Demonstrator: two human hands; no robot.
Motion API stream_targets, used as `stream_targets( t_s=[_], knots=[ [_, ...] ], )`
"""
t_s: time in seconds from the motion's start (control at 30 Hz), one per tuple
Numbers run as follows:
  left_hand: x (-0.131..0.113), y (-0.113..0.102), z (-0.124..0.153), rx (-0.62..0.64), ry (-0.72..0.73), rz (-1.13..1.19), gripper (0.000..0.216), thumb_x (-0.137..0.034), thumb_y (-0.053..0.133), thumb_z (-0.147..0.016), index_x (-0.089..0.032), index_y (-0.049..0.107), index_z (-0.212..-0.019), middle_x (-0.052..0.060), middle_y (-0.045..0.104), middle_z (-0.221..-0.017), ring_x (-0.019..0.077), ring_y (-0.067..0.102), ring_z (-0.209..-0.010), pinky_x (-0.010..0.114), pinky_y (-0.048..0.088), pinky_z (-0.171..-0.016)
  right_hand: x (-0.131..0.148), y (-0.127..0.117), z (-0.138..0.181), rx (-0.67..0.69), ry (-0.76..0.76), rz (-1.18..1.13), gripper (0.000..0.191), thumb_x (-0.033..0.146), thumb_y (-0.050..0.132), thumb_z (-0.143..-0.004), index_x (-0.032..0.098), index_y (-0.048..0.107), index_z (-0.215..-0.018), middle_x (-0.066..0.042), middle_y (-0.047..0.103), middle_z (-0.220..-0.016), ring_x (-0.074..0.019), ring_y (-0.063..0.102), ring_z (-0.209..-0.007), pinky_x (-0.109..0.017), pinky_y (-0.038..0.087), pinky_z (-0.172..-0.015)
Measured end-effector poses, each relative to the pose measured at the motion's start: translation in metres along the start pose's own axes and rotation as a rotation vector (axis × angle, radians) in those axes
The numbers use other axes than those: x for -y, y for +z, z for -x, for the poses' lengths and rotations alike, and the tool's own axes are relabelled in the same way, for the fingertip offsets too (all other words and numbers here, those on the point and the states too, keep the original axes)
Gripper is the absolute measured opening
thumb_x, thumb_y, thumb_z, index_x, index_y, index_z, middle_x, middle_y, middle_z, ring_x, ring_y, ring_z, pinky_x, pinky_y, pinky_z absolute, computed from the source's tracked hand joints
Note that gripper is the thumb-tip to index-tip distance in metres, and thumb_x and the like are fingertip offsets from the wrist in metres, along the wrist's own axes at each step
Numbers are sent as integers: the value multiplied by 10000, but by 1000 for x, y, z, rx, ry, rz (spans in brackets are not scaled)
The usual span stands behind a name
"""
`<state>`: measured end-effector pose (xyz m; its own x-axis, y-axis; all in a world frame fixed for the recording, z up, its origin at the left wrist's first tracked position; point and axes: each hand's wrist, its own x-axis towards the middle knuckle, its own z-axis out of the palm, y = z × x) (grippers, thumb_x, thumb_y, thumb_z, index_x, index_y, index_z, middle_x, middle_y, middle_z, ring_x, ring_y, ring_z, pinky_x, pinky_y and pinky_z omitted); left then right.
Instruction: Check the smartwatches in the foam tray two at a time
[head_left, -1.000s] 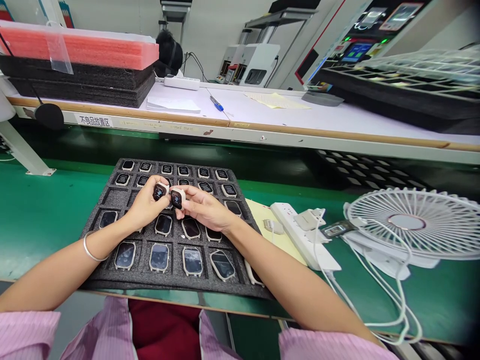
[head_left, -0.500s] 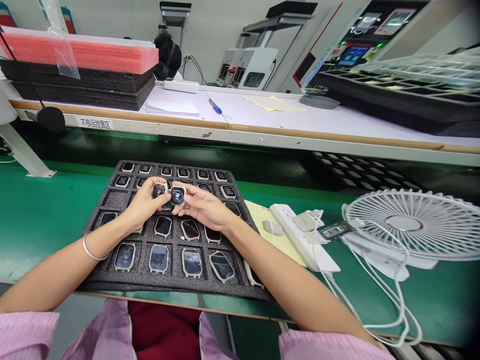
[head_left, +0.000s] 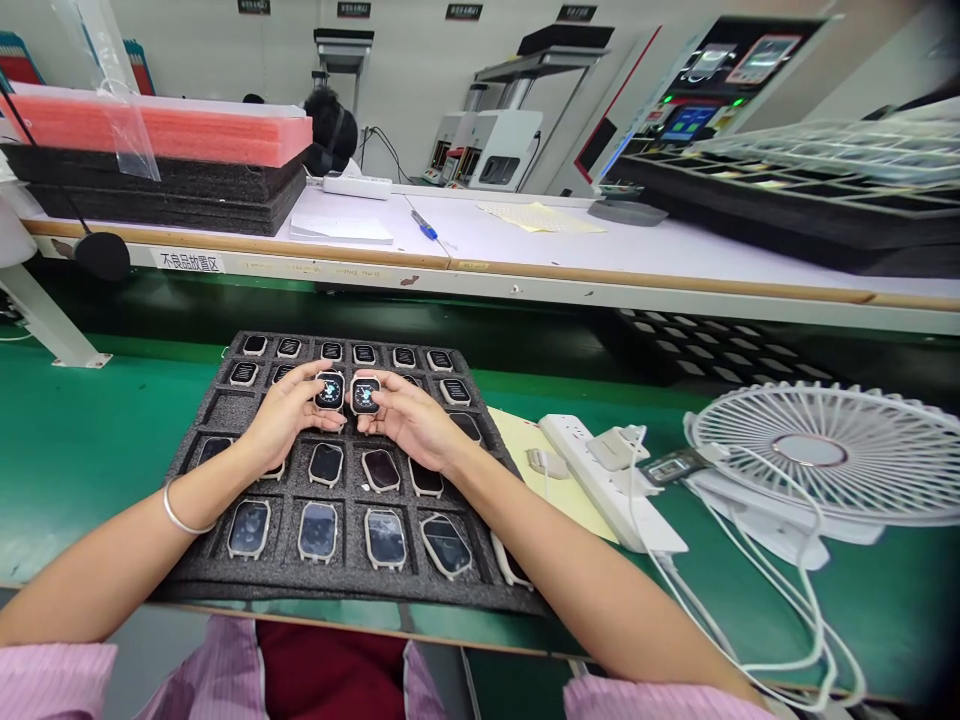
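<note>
Smartwatches [head_left: 330, 390] in beige cases, 2 screens lit blue

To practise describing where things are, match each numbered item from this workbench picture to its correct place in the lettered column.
Items:
1. Bangle
2. White fan
3. Pink foam
4. Watch in the right hand

Places:
A. Held over the black foam tray
B. On top of black foam sheets
C. Around the left wrist
D. Right of the white power strip

Pairs: 1-C, 2-D, 3-B, 4-A
</note>
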<state>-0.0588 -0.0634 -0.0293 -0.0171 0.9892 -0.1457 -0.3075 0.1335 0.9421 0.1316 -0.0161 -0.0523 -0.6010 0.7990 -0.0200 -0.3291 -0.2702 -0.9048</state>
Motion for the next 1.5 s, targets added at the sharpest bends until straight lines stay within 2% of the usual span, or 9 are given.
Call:
stream_targets(
  t_s=[0.13,0.37,0.83,1.13,1.5],
  knots=[
    [0,0,2,20,34,-1,409,-236,624,-799,-161,599,-1200,21,709,-829,183,740,-601,286,619,-620,1,2,2,10,-39,26,457,240,783,-751,221,597,-1167,15,702,-842,-148,690,-666,-281,519,-675],
    [0,0,4,69,69,-56,403,-190,676,-644,-174,592,-1038,-11,715,-806,183,744,-605,269,632,-622,-1,1,2,24,-76,92,420,206,757,-751,211,604,-1142,19,693,-846,-125,676,-641,-266,508,-651],
    [1,1,4,89,68,-63,432,-201,664,-608,-173,586,-1032,-12,723,-802,188,748,-611,267,640,-621,-4,0,1,30,-95,100,418,279,812,-772,215,607,-1130,32,685,-836,-114,660,-608,-267,509,-639],
    [3,-1,3,96,84,-67,398,-171,686,-654,-171,590,-1040,-4,724,-844,181,750,-617,262,644,-622,-2,0,2,40,-99,108,434,185,765,-732,216,605,-1134,37,683,-861,-111,665,-629,-256,509,-645],
    [3,-1,3,96,87,-73,382,-176,709,-675,-168,589,-1038,-5,710,-842,177,748,-613,257,641,-619,-2,1,3,39,-103,135,452,169,741,-733,220,591,-1157,36,680,-853,-108,661,-643,-262,520,-652]
  ],
)
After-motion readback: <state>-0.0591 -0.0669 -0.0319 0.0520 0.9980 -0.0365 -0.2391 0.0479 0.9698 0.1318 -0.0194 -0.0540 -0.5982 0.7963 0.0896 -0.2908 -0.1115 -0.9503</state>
